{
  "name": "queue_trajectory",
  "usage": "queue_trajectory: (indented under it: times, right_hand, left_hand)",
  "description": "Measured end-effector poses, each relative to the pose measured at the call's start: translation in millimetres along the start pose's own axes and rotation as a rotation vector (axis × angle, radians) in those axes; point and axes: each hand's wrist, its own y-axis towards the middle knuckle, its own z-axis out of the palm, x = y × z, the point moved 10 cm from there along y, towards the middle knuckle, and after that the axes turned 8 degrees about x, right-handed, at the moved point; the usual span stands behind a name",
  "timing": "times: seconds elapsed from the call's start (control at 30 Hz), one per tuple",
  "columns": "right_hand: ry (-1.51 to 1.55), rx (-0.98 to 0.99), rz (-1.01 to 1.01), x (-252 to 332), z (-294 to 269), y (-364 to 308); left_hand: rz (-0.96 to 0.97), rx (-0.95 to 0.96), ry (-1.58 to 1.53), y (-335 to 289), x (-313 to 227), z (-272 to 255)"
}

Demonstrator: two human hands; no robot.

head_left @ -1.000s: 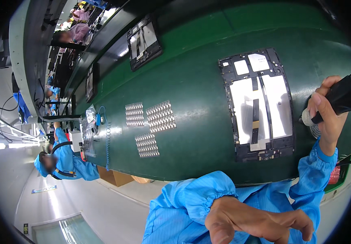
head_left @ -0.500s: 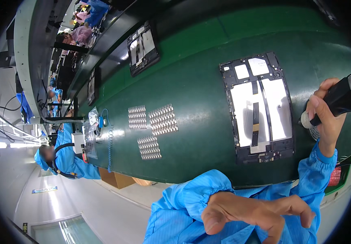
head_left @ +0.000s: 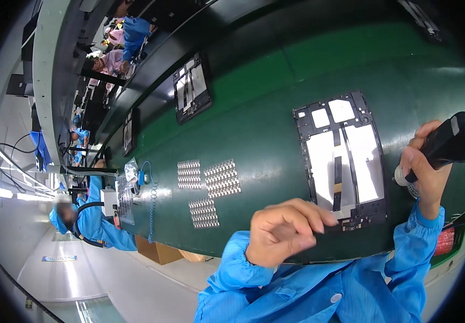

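An opened tablet (head_left: pixel 355 156) lies on the bench in front of me, showing white plates, a black frame and dark flat cables. My left hand (head_left: pixel 283 229) is over its lower left corner, fingers loosely bent and thumb apart, with nothing visible in them. The index fingertip is at the tablet's lower edge; whether it touches cannot be told. To the right of the tablet, my right hand (head_left: pixel 427 167) is closed around a black hand-held tool (head_left: pixel 448 141) with a pale round tip. Part of its grip is hidden by the fingers.
Three sheets of small metallic parts (head_left: pixel 223 178) lie left of the tablet. More opened tablets (head_left: pixel 192 89) rest along the bench's far side. A blue coiled cord (head_left: pixel 152 210) hangs at the left, near a co-worker in blue (head_left: pixel 100 226). A cardboard box (head_left: pixel 160 251) stands below the bench edge.
My left hand has moved up from in front of my body to the tablet's lower left corner, its fingers curling in. My right hand still grips the black tool. The view has shifted slightly.
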Motion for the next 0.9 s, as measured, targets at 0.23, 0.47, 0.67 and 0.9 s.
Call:
queue_trajectory:
  times: [0.23, 0.47, 0.67, 0.9]
  right_hand:
    - [-0.003, -0.009, 0.007, 0.1, -3.7, 0.3]
    - [0.006, 0.013, 0.012, 0.3, 2.1, 0.6]
    - [0.003, 0.007, -0.012, -3.1, 2.8, 0.6]
    - [-0.014, -0.004, -0.008, -0.8, -3.8, 1.1]
  left_hand:
    - [-0.167, -0.226, 1.54, -22.9, -31.5, -93.6]
    - [-0.306, -0.27, 1.647, -43.6, 21.7, -114.5]
    - [-0.228, -0.31, 1.572, -15.7, 44.2, -62.6]
    - [-0.318, -0.443, 1.525, -59.5, -19.8, -113.1]
